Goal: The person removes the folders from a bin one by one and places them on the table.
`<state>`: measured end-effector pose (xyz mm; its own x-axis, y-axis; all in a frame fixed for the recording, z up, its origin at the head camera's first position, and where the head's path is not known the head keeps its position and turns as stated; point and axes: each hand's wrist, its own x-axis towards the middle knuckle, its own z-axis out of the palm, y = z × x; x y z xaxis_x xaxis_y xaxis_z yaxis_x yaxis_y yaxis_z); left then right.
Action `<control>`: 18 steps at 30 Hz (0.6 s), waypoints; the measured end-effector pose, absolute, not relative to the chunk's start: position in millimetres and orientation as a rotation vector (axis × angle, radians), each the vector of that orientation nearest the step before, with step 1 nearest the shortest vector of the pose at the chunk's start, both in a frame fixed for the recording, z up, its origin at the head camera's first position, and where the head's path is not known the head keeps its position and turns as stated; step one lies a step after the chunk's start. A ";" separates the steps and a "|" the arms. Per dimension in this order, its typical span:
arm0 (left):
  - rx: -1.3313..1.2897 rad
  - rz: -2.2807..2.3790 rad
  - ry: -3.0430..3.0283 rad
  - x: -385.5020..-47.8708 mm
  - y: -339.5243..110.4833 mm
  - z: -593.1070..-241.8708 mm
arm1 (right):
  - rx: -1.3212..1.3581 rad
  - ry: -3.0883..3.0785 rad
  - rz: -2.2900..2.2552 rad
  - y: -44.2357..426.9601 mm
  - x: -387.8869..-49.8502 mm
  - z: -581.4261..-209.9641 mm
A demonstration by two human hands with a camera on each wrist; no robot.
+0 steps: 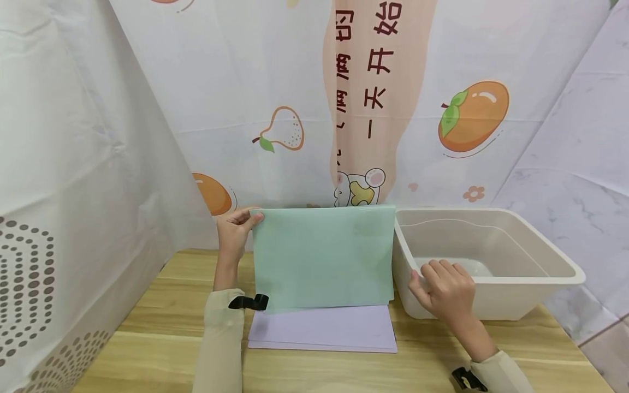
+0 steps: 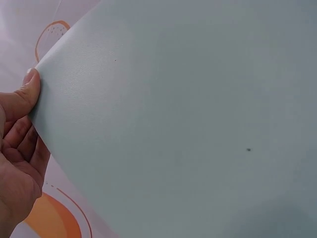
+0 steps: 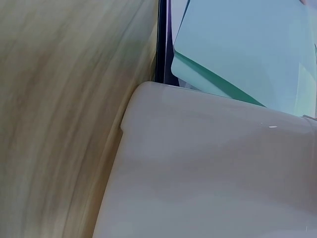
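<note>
A pale green folder stands raised and tilted against the patterned backdrop. My left hand pinches its upper left corner, thumb in front and fingers behind. In the left wrist view the folder's smooth face fills most of the picture beside the hand. At the right wrist, two layers of the green folder show apart at a lower corner. Beneath it a lilac folder lies flat. My right hand grips the front left corner of a white plastic bin, fingers curled over its rim.
The bin stands on the right side of the wood-grain table, its left wall close beside the green folder. A fruit-print cloth hangs behind the table, and pale sheeting rises at the left.
</note>
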<state>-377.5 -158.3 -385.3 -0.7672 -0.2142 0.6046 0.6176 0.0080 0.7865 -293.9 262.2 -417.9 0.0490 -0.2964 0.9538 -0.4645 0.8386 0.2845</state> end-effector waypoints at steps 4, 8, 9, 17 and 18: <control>-0.423 -1.822 -1.700 -377.6 -159.5 -388.7 | 0.625 -1.545 0.141 262.0 -294.1 -417.9; -0.416 -1.837 -1.697 -378.7 -159.6 -392.2 | 0.624 -1.546 0.143 262.0 -294.0 -417.9; -0.412 -1.842 -1.697 -379.1 -159.5 -392.7 | 0.622 -1.547 0.143 261.9 -294.0 -417.8; -0.382 -1.807 -1.735 -384.3 -157.1 -390.5 | 0.614 -1.558 0.148 261.1 -293.6 -417.6; -0.379 -1.803 -1.736 -385.1 -156.6 -389.7 | 0.612 -1.560 0.148 260.9 -293.5 -417.6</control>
